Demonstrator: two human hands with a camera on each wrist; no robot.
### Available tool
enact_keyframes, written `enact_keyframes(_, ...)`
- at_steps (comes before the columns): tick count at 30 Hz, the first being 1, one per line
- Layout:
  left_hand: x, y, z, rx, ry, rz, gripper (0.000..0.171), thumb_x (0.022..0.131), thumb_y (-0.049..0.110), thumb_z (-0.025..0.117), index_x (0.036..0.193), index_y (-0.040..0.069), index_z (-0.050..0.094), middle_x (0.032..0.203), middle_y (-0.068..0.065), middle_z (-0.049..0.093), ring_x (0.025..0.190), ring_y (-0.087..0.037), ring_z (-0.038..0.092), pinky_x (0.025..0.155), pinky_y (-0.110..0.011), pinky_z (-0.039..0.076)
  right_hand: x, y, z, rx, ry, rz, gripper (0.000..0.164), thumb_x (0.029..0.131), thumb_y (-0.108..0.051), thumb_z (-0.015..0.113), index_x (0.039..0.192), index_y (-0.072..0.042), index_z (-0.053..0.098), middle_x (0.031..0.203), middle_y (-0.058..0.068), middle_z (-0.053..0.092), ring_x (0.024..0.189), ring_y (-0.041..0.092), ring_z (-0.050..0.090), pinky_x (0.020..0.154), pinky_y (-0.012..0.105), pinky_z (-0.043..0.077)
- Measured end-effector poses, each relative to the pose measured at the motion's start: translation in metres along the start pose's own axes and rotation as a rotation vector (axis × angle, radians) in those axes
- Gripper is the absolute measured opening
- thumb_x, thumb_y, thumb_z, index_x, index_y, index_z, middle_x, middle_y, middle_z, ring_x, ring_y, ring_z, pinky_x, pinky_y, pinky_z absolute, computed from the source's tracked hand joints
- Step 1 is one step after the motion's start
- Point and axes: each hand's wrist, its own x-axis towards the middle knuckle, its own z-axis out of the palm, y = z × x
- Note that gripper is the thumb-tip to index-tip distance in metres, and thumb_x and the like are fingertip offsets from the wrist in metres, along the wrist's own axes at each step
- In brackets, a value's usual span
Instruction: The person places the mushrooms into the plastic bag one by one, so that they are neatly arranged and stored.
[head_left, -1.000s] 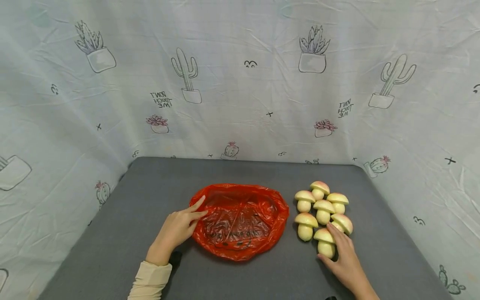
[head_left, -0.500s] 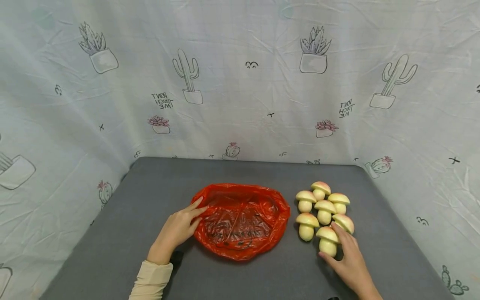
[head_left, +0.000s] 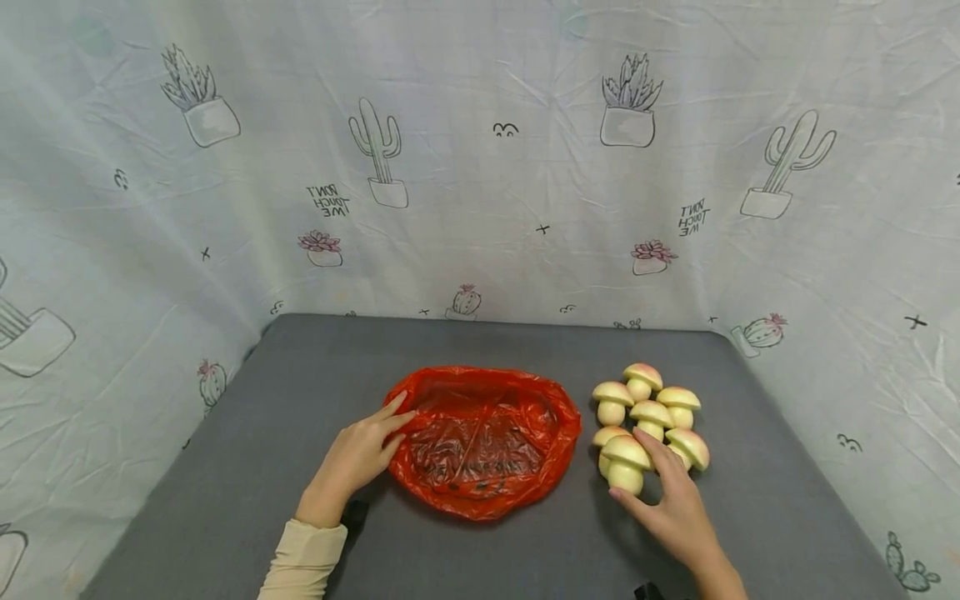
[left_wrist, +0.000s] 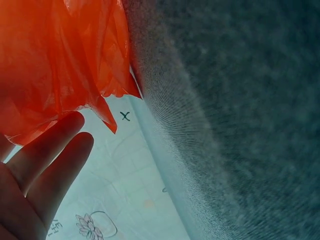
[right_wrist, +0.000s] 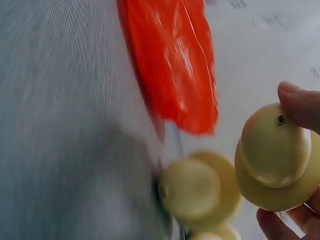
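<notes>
A toy mushroom (head_left: 626, 467), pale yellow-green with a pink-tinged cap, is pinched between the thumb and fingers of my right hand (head_left: 671, 508). In the right wrist view the held mushroom (right_wrist: 277, 145) shows its rounded stem end, raised above the table. It overlaps another mushroom (head_left: 606, 437) behind it in the head view. A red plastic bag (head_left: 480, 504) stands mouth-up at the middle of the table, its rim spread wide. At the bag's left rim, my left hand (head_left: 356, 458) rests with fingers extended, two fingertips near the bag's edge in the left wrist view.
Several more toy mushrooms (head_left: 681, 404) stand in a cluster at the right of the grey table (head_left: 330, 358). A white cloth (head_left: 465, 167) printed with cacti hangs behind and along both sides. A dark strap piece (head_left: 352, 517) shows beside the left wrist.
My right hand has lifted the nearest mushroom and carried it left toward the bag, past the front of another mushroom. The left hand stays at the bag's rim.
</notes>
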Motion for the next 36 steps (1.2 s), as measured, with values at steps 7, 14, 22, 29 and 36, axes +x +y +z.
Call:
enact_keyframes(7,-0.001,0.002,0.001,0.017,-0.028,-0.022,0.039,0.084,0.011,0.071,0.122,0.015,0.067,0.14,-0.011,0.051,0.058,-0.014,0.055,0.05,-0.024,0.038,0.02,-0.014,0.023,0.084,-0.067,-0.087,0.087,0.067,-0.018,0.086,0.143,-0.017,0.043,0.134,0.012,0.053,0.125,-0.001,0.039,0.097,0.003,0.025)
enact_keyframes(14,0.002,0.002,0.002,0.005,-0.007,-0.012,0.038,0.083,0.012,0.072,0.121,0.013,0.067,0.14,-0.012,0.05,0.07,-0.022,0.065,0.053,-0.027,0.042,0.042,-0.031,0.044,0.114,-0.191,-0.094,0.081,0.074,-0.026,0.081,0.143,-0.013,0.041,0.14,0.008,0.048,0.124,0.026,0.048,0.091,0.041,0.047)
enact_keyframes(22,0.001,-0.001,0.002,-0.026,0.002,-0.002,0.038,0.083,0.009,0.072,0.12,0.01,0.067,0.141,-0.016,0.049,0.093,-0.031,0.067,0.066,-0.036,0.053,0.073,-0.058,0.075,0.256,-0.331,-0.056,0.076,0.08,-0.037,0.075,0.144,-0.018,0.04,0.14,0.002,0.047,0.121,0.021,0.051,0.091,0.047,0.048)
enact_keyframes(29,0.0,0.001,0.0,-0.049,-0.025,-0.002,0.038,0.084,0.008,0.07,0.122,0.009,0.066,0.141,-0.019,0.047,0.111,-0.035,0.061,0.085,-0.045,0.053,0.097,-0.076,0.102,0.301,-0.429,-0.066,0.079,0.079,-0.041,0.075,0.145,-0.013,0.04,0.139,0.003,0.047,0.117,0.022,0.052,0.091,0.049,0.047)
enact_keyframes(36,0.002,0.002,-0.002,-0.047,-0.018,-0.004,0.038,0.083,0.008,0.071,0.121,0.009,0.067,0.139,-0.019,0.049,0.11,-0.036,0.061,0.086,-0.046,0.053,0.115,-0.092,0.129,0.26,-0.52,-0.101,0.078,0.081,-0.044,0.072,0.145,-0.014,0.039,0.139,0.003,0.047,0.118,0.021,0.05,0.092,0.045,0.047)
